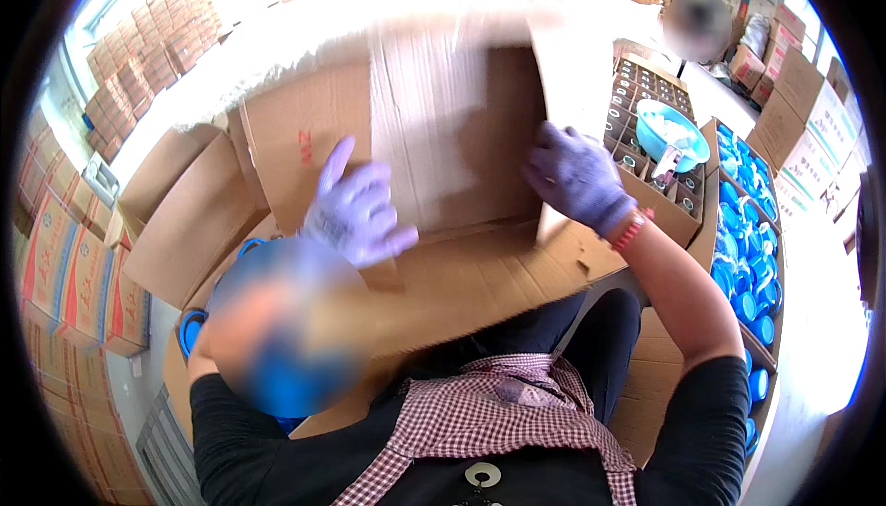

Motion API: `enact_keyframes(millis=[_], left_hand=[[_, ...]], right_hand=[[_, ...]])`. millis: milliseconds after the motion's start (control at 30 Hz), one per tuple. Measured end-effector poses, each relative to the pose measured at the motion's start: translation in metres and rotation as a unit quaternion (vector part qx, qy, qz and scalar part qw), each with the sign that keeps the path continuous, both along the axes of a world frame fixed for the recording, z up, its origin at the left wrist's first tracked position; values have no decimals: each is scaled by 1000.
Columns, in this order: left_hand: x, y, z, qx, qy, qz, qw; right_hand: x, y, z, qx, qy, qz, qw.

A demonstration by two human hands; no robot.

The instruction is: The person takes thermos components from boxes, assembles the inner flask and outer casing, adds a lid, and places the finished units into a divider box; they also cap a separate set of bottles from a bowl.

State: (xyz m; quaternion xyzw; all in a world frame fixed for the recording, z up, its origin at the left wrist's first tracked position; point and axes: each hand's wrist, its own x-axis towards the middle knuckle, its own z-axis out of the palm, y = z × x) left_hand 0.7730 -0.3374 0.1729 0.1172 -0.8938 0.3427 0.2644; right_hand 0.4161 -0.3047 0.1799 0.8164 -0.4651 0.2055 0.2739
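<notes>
In front of me an open cardboard box [434,137] lies with its inside showing. My left hand [355,206], in a purple work glove, is spread with thumb and fingers apart over the box's left part; nothing is in it. At the box's right edge my right hand [577,174], gloved in the same purple, has its fingers curled on the cardboard flap [554,229]. A red bracelet [630,227] circles my right wrist. A smeared round patch hides much of my left forearm.
Right of the box, a partitioned carton [655,202] holds glass bottles, with a light blue basin [674,137] on top. Further right, cartons hold many blue-lidded containers [743,238]. Stacked cartons [69,257] stand left. White padding [305,54] lies beyond the box.
</notes>
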Motion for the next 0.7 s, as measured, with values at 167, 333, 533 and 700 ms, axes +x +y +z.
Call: enact_keyframes(millis=[167,333,533,700], left_hand=[[15,109,4,-34,167,-22,985],[29,138,-40,178,469,66,862],[-55,155,-55,209,417,45,884],[-59,120,-63,259,491,126,822]], right_hand=[[-112,98,2,17,-154,-188,970],[-84,119,29,227,25,-265,937],[61,45,82,-207,-149,141,957],[42,28,66,-50,-147,73,985]])
